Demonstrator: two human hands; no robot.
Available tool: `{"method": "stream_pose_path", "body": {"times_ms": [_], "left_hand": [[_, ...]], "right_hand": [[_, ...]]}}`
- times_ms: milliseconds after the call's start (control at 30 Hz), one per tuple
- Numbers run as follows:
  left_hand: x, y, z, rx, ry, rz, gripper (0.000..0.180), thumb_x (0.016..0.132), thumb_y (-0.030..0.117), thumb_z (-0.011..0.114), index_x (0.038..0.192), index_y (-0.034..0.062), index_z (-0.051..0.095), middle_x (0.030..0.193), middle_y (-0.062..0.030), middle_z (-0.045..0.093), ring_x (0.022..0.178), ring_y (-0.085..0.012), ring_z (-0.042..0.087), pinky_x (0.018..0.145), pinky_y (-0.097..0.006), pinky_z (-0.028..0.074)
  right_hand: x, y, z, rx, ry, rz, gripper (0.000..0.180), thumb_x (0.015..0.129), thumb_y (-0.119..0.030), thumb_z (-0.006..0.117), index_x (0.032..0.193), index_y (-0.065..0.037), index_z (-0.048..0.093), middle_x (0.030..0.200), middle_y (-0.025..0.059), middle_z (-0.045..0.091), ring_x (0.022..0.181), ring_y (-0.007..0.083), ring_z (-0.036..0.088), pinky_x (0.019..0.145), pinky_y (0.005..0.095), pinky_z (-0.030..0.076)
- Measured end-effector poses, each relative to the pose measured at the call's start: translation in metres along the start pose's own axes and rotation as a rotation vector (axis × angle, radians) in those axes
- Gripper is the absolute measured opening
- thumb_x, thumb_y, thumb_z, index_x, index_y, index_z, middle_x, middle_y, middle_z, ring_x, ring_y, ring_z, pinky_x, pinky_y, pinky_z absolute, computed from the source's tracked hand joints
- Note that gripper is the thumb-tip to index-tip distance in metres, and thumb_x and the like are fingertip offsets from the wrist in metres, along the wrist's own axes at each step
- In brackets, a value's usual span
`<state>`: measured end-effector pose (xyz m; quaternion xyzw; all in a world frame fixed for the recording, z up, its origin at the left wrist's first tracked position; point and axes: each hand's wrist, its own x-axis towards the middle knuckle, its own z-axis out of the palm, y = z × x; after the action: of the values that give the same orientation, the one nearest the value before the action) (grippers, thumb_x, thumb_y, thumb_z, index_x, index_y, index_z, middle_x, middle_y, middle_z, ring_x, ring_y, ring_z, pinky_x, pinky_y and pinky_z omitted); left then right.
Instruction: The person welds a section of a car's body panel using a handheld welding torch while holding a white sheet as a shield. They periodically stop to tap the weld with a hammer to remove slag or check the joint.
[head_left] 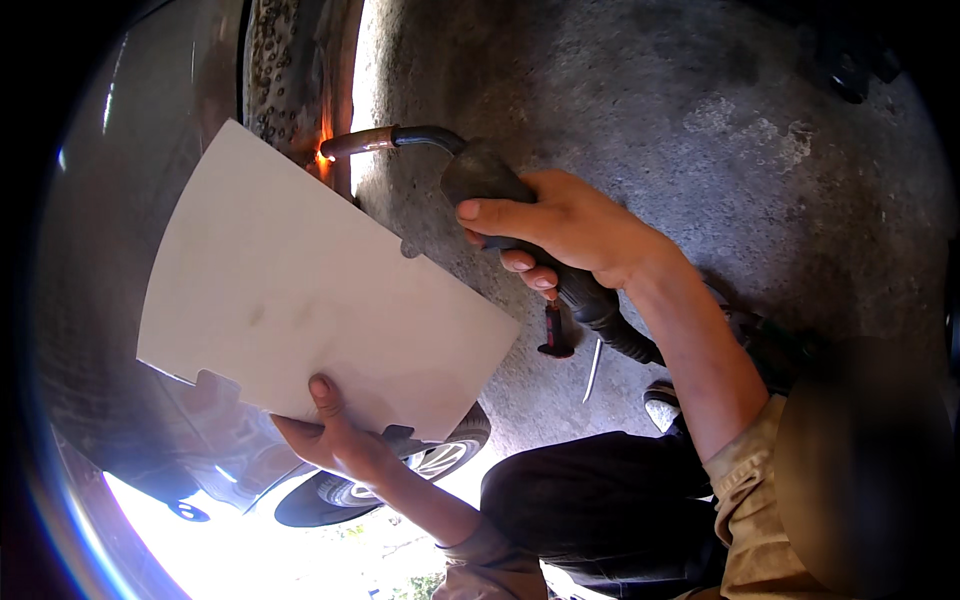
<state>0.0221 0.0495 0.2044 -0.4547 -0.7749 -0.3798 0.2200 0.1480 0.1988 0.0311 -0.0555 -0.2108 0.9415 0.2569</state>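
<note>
- A welding torch (470,165): dark, chunky handle with a curved neck that ends in a coppery nozzle; the nozzle tip sits at a rusty, pitted metal edge where an orange glow shows; a black ribbed cable runs from the handle's rear down toward the person's lap
- A pale, flat board (310,290): plain off-white sheet with faint smudges, held tilted, its upper corner just beside the glowing spot, covering the car body behind it
</note>
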Motion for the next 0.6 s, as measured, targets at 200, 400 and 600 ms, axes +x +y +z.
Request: {"method": "stream_pose_path", "body": {"times_ms": [200,400,600], "left_hand": [[-0.002,-0.0003,0.002,0.046,-0.074,-0.004,0.062,0.078,0.031,0.077,0.122,-0.0041,0.049,0.108,-0.0141,0.06,0.095,-0.023,0.058,0.083,-0.034,0.048],[-0.0045,0.0024,0.0085,0.069,-0.144,0.002,0.059,0.079,0.028,0.076,0.12,-0.0051,0.05,0.108,-0.0144,0.06,0.095,-0.0227,0.058,0.086,-0.033,0.046],[-0.0051,0.001,0.0109,0.095,-0.146,0.004,0.06,0.079,0.03,0.076,0.12,-0.0051,0.049,0.107,-0.0143,0.06,0.095,-0.0227,0.058,0.086,-0.033,0.047]], "right_hand": [[0.0011,-0.0016,0.0023,-0.002,-0.013,-0.018,0.033,0.084,-0.032,0.067,0.071,-0.005,0.055,0.054,-0.0001,0.046,0.042,0.0092,0.045,0.038,0.0257,0.037],[0.0007,-0.0006,0.0009,-0.034,-0.009,-0.023,0.033,0.084,-0.033,0.066,0.072,-0.004,0.056,0.054,-0.0004,0.046,0.042,0.0095,0.045,0.037,0.0257,0.037],[-0.0002,-0.0007,0.0005,-0.057,0.006,-0.016,0.034,0.085,-0.034,0.066,0.073,-0.004,0.056,0.055,-0.0006,0.046,0.042,0.0092,0.045,0.038,0.0262,0.038]]}}
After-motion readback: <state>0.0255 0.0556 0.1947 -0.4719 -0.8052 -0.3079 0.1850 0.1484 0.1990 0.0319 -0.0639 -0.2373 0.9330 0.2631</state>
